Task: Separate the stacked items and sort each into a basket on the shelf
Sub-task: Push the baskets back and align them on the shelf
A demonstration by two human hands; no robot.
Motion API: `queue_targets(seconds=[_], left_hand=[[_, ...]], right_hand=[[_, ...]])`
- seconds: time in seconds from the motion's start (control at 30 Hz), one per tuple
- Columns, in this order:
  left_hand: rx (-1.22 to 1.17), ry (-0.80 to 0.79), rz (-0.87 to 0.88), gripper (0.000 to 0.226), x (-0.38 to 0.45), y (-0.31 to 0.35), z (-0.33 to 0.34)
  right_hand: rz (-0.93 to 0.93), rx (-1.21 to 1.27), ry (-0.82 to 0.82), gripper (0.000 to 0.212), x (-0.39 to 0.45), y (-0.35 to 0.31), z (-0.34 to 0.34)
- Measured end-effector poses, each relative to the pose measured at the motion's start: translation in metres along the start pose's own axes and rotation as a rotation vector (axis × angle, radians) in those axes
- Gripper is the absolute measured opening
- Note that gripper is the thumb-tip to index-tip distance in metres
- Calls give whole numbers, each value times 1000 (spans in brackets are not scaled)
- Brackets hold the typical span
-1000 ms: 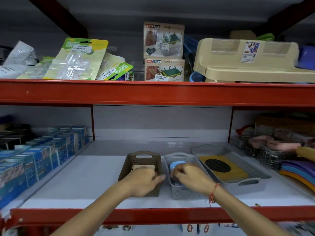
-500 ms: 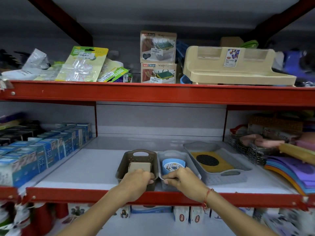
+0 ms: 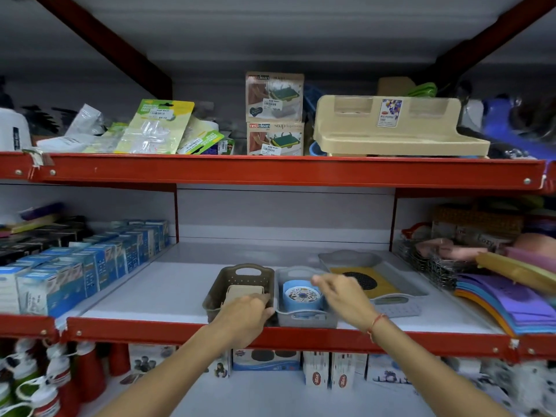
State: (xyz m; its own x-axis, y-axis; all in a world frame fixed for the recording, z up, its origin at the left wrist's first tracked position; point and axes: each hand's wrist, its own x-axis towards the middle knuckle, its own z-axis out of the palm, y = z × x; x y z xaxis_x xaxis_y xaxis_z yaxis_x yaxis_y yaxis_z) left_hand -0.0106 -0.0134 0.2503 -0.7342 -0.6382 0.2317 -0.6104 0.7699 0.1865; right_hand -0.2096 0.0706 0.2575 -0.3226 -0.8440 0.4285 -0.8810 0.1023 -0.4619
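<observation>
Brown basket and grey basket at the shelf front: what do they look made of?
Brown basket: looks like moulded matte plastic, with punched hole rows and a cut-out handle slot. Grey basket: apparently the same plastic, perforated walls, slightly smoother sheen. Motion blur leaves the finer finish uncertain.
</observation>
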Motion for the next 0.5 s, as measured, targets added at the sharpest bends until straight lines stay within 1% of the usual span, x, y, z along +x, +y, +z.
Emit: queue_targets(seconds=[0.03,0.07,0.17,0.27,0.4,0.5], left_hand=[[-6,4,7,39,-1,3,0],[-7,-1,17,41,-1,6,0],[25,-53,22,43,-4,17,1],[49,-79,3,47,-4,21,5],[84,-104,-11,53,-7,21,9],[85,-113,-16,52,-11,24,10]], right_hand=[[48,-41,44,40,3,15,-6],[93,-79,49,36,5,30,-11],[171,-270,-72,29,1,65,-15],[119,-474,-103,28,-6,77,-11],[54,-528,-119,26,-15,71,-13],[53,-571,-111,25,-27,59,-15]])
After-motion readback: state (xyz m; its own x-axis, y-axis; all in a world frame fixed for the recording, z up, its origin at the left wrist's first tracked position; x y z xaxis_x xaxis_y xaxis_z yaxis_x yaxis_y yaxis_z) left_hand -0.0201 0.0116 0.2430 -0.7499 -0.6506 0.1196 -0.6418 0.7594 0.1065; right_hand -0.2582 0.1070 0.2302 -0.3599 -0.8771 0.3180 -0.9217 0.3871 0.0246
